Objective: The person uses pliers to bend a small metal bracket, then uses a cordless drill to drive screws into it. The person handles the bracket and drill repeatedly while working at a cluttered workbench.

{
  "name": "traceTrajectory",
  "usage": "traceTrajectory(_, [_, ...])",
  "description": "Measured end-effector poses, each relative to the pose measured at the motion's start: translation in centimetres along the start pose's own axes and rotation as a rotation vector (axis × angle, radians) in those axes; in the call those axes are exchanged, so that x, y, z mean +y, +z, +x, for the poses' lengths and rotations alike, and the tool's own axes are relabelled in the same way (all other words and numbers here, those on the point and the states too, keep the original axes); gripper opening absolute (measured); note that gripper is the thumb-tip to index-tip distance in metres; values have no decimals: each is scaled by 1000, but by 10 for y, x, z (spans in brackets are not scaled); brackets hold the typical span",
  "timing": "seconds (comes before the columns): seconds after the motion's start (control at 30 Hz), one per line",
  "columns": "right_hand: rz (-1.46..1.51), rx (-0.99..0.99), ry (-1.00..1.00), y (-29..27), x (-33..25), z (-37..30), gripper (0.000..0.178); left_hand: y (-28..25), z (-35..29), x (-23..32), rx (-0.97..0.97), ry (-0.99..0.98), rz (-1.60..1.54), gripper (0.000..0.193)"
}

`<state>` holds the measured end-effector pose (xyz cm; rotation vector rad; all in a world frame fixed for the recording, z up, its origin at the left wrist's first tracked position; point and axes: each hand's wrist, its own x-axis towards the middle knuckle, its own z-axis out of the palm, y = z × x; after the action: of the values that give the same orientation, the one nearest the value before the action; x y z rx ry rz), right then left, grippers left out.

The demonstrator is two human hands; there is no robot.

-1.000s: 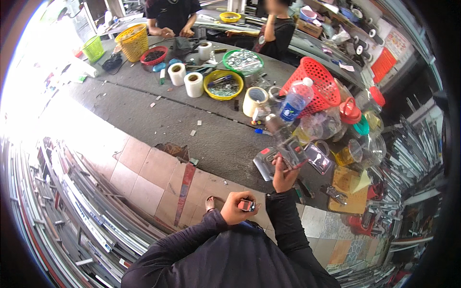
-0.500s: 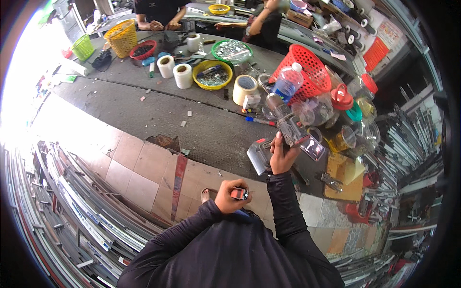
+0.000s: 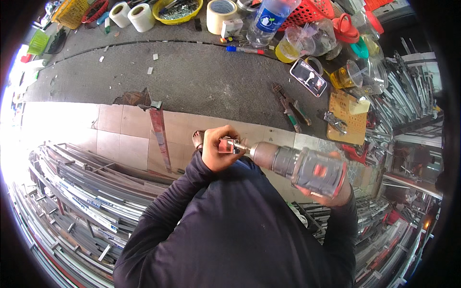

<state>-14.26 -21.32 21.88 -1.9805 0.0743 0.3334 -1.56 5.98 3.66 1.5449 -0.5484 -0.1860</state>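
Note:
In front of my chest, my left hand [image 3: 215,152] is closed round a small red rectangular piece [image 3: 224,146] with a dark and metallic end; the rest of it is hidden in my fist. From the right, my right hand [image 3: 340,194] grips a cordless drill [image 3: 314,170] that lies level and points left. Its chuck and bit reach the metallic end of the red piece; whether the bit sits inside it, I cannot tell. Beyond the drill, green-handled cutting pliers [image 3: 289,109] lie on the dark worktable [image 3: 192,81], beside a phone [image 3: 309,78].
A wooden board [image 3: 342,132] with a metal tool stands at the table's right end. Tape rolls [image 3: 221,17], a plastic bottle [image 3: 270,21], tubs and baskets line the far side. Racks of metal profiles [image 3: 81,192] flank me on the left, with more on the right.
My right hand has lifted the drill off the table and brought it to the piece in my left hand. The view has tilted down, and the people at the far side are out of sight.

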Motion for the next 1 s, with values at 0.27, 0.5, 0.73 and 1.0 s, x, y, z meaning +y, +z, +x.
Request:
traceTrajectory(0.27, [298,-222,728,-23,-34,-10,67,3,1,-4,-53,-17,-45,27])
traceTrajectory(0.5, [569,112,799,-15,-21,-17,53,2,3,0,-2,5,-26,23])
traceTrajectory(0.73, [582,76,767,-14,-13,-20,51,2,1,0,9,11,-28,22])
traceTrajectory(1.0, [450,83,689,-6,-23,-13,41,1,1,4,-31,17,-3,20])
